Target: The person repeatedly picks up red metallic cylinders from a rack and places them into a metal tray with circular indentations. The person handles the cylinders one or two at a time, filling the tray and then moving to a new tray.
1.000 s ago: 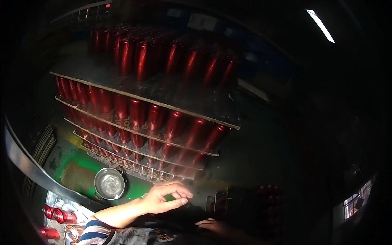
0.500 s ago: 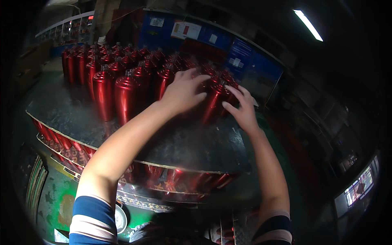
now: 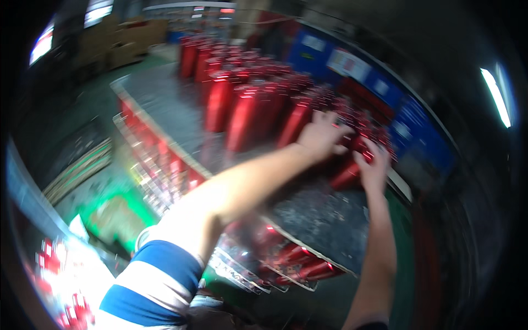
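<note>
Red bottle (image 3: 345,176), near right edge of dark board (image 3: 324,212): likely stiff, slick, easily scratched; best held round body below shoulder. Your left hand (image 3: 323,136) and right hand (image 3: 376,169) half-open beside it; blur hides any grip.

head | worn left fisheye | faces forward-down | near red bottles (image 3: 245,121)

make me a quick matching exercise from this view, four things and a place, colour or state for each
1. left hand
2. metallic red bottles
3. light tube
4. left sleeve

A. lit, at the upper right
B. blue and white stripes
C. just left of the right hand
D. standing on the dark top board

Pairs: 1-C, 2-D, 3-A, 4-B
</note>
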Motion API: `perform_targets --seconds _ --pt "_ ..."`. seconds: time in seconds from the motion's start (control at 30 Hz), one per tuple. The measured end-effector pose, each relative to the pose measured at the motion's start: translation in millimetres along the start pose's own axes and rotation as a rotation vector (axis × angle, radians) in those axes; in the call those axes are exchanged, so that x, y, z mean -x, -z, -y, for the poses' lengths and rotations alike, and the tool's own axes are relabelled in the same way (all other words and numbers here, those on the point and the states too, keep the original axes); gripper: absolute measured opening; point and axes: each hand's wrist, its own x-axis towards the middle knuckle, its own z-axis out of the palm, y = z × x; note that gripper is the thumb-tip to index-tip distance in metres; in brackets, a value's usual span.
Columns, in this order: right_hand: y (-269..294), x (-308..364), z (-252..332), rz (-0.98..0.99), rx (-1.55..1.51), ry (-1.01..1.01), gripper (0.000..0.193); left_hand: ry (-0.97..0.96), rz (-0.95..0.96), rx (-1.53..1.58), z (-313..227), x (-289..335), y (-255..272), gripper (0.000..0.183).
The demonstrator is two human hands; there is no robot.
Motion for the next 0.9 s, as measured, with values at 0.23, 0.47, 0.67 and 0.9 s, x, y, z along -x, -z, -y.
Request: perform_targets --seconds 0.23,0.47,0.67,0.9 --pt "96 53 16 -0.12 -0.648 -0.445 0.051 0.09 -0.38 0.199 -56 116 105 0.056" --pt "60 71 175 -0.031 -1.399 -0.635 0.073 0.577 -0.57 0.555 -19 271 238 0.047" --pt "-30 119 331 0.421 -1.992 -1.177 0.059 0.976 -0.848 0.736 93 436 257 0.044" --pt "-183 193 424 1.002 -2.513 -1.721 0.053 1.461 -0.944 1.544 191 572 212 0.065"
